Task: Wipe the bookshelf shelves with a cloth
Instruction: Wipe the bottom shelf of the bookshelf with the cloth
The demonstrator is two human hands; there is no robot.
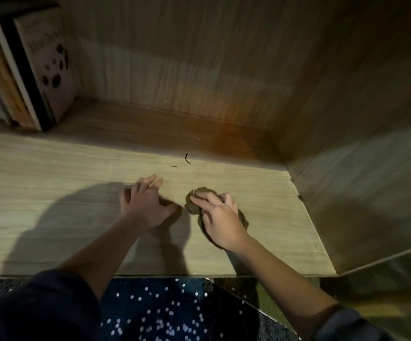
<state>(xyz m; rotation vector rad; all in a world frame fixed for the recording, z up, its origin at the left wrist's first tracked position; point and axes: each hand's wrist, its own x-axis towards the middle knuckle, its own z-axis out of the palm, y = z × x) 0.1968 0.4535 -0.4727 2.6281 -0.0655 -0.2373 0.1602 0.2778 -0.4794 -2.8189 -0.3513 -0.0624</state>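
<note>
A few books [29, 70] stood leaning at the far left of the wooden shelf [52, 193], close against the back panel [187, 57]; the side wall [359, 173] closed the compartment on the right; two small dark scraps [187, 159] lay on the board just beyond the hands (nothing else sat between them and the back); a reddish-brown patch showed near the rear right corner; below the front edge spread a dark dotted fabric [162, 313]. The left hand [145, 205], reaching out of a dark sleeve [34, 308], rested palm down on the shelf with its fingers [147, 180] apart and holding nothing; the right hand [220, 217], just beside it, lay on top of the cloth [192, 207] with fingers spread and laid over it, pressing it to the board. The cloth was olive-brown, crumpled into a small wad, sitting on the front right part of the shelf, mostly hidden under the palm.
</note>
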